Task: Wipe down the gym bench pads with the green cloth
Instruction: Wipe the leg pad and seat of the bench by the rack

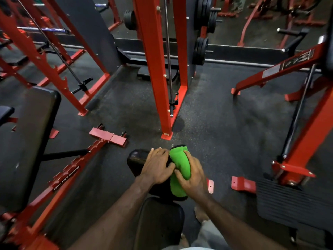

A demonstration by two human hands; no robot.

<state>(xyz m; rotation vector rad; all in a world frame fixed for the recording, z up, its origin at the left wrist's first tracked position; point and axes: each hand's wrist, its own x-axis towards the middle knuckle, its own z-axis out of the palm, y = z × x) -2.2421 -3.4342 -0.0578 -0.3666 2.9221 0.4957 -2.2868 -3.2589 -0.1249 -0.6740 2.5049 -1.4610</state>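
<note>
A black roller pad (135, 159) lies crosswise at the end of the bench, just beyond the black seat pad (160, 219) below me. The green cloth (178, 163) is wrapped over the right part of the roller pad. My right hand (193, 175) grips the cloth and the pad under it, fingers curled round from the right. My left hand (158, 166) rests flat on the bare pad just left of the cloth, its fingers spread and its fingertips touching the cloth's edge.
A large black bench pad (27, 145) on a red frame (72, 170) stands at the left. A red rack upright (158, 73) with a steel guide rod rises straight ahead. Another red machine (297, 134) with a ribbed black footplate stands at the right. Weight plates (200, 51) hang behind.
</note>
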